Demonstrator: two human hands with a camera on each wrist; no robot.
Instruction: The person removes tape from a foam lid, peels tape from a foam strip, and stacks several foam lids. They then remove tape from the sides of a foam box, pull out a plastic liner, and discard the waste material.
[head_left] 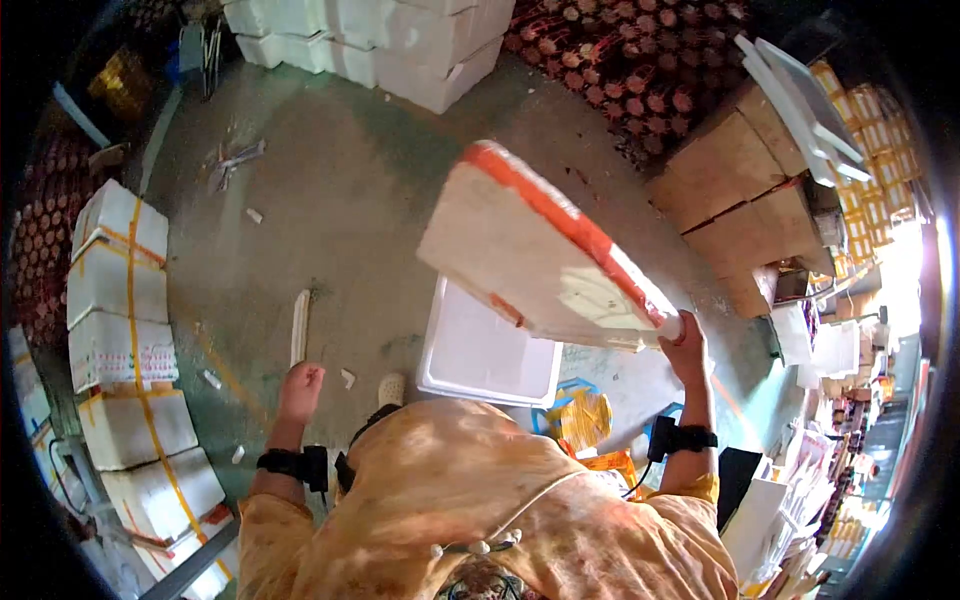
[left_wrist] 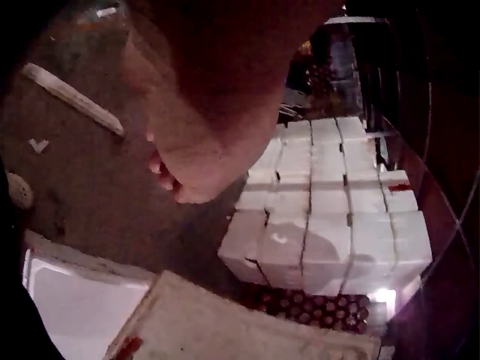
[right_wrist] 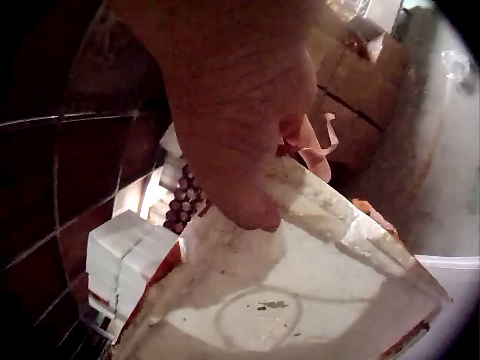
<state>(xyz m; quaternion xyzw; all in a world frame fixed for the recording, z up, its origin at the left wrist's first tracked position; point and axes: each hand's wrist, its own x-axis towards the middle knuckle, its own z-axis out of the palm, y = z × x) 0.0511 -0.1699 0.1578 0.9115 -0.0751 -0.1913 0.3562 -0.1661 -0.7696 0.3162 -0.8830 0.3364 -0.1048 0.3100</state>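
My right hand (head_left: pixel 686 350) grips one corner of a large white foam lid (head_left: pixel 530 270), thumb on its pale face in the right wrist view. The lid is tilted in the air, and red-orange tape runs along its upper edge. Below it on the floor is an open white foam box (head_left: pixel 480 350), partly hidden behind the lid. My left hand (head_left: pixel 300 392) hangs at the left with loosely curled fingers and holds nothing. Past it, a narrow white foam strip (head_left: pixel 300 328) lies on the floor, apart from the fingers in the left wrist view.
Taped foam boxes (head_left: pixel 120 280) stand in a row at the left, more white boxes (head_left: pixel 380 45) at the back. Cardboard boxes (head_left: pixel 740 190) stand at the right, near stacked red net-like bundles (head_left: pixel 640 60). A yellow tape roll (head_left: pixel 582 418) lies near my body; foam scraps dot the floor.
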